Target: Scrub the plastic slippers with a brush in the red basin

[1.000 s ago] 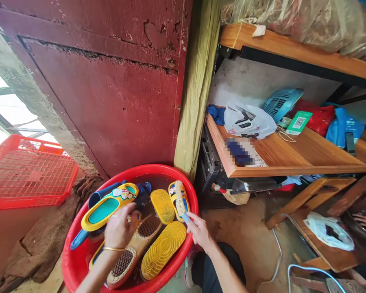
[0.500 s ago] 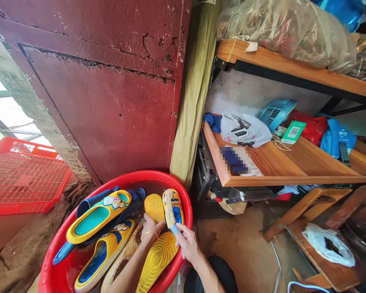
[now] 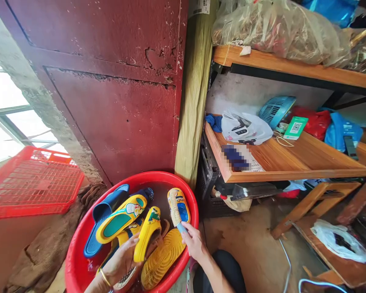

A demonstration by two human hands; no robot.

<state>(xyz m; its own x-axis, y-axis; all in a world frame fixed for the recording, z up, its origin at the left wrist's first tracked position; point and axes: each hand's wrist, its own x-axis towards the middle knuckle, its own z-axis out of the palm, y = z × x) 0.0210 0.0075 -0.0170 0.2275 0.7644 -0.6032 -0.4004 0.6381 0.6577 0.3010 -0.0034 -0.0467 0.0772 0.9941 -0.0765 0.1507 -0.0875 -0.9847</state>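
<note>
My left hand [image 3: 120, 258], with a gold bangle at the wrist, grips the side of a small yellow slipper [image 3: 147, 236] with a green decoration. It holds that slipper tilted over the red basin [image 3: 70, 260]. My right hand [image 3: 195, 244] is closed round the pale blue handle of a scrubbing brush [image 3: 175, 211], bristles over a yellow and blue slipper [image 3: 184, 209] at the basin's right. Between the hands lies a yellow slipper sole up [image 3: 163, 258]. A yellow and teal slipper [image 3: 122, 219] and a dark blue slipper [image 3: 105, 209] rest at the left.
Behind the basin stand a maroon door [image 3: 116, 114] and a tall wrapped roll [image 3: 193, 97]. A red plastic crate [image 3: 33, 183] and brown sacking [image 3: 45, 244] lie left. To the right are a wooden shelf [image 3: 293, 175] and a wooden stool [image 3: 320, 244] bearing a white bag.
My left hand has moved left and turned over, lifting the small yellow slipper from sole-up to upper-side-up. My right hand keeps the brush at about the same spot. The view has shifted slightly.
</note>
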